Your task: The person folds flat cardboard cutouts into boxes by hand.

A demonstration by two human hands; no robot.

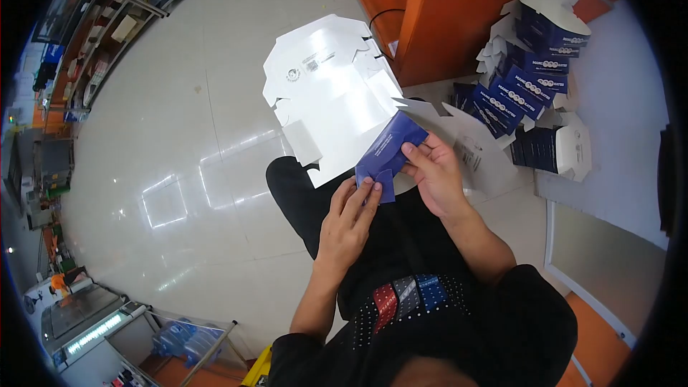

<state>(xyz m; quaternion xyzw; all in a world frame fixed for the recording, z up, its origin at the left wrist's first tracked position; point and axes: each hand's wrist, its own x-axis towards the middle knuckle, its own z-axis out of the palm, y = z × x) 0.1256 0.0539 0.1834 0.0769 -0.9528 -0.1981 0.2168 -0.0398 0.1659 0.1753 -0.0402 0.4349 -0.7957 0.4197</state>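
A cardboard box blank (322, 93), white with small dark printing on one face and blue on its side panel (390, 147), lies over my lap, partly folded. My right hand (436, 172) grips the blue panel, thumb on top and fingers behind it. At the panel's near end, my left hand (350, 218) presses its fingertips on a small blue corner flap (378, 184); its thumb is hidden. Another white cardboard part (476, 150) spreads out under and beyond my right hand. Whether it belongs to the same box, I cannot tell.
Blue-and-white printed boxes (519, 93) are piled at the right, beside an orange wooden cabinet (437, 21). Loaded shelves (100, 36) line the left side. At lower left stand a machine (93, 322) and blue plastic bottles (183, 340). The floor (208, 136) is glossy tile.
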